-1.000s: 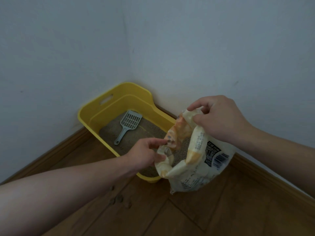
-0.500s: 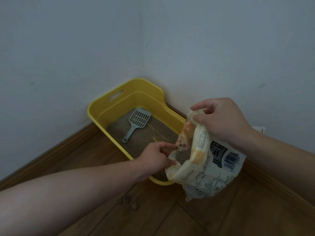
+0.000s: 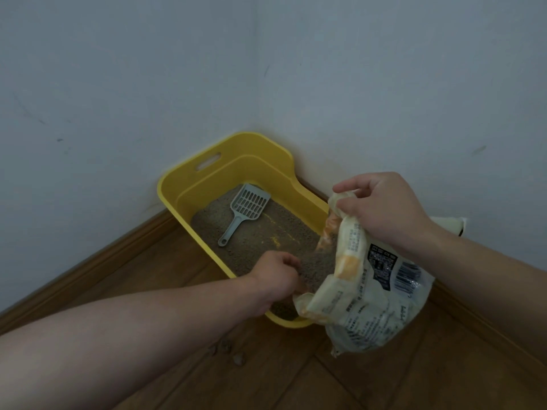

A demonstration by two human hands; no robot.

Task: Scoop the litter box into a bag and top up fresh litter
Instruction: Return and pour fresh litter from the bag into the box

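A yellow litter box [image 3: 183,179] stands in the corner of the room, holding grey-brown litter [image 3: 266,241]. A grey slotted scoop [image 3: 248,205] lies on the litter at the far end. A cream and orange litter bag [image 3: 373,297] with a barcode hangs tilted over the box's near right corner. My right hand [image 3: 381,211] grips its bunched top edge. My left hand [image 3: 275,276] is curled at the lower lip of the bag's mouth, just above the litter, and seems to pinch that lip.
Both walls meet right behind the box, with a wooden skirting board [image 3: 88,261] along them. A few small litter clumps [image 3: 228,350] lie on the wooden floor in front of the box. A white object [image 3: 450,224] sits against the right wall.
My left hand has dropped lower along the bag's mouth towards the litter. The bag has tipped further over the box's near corner. My right hand keeps its grip.
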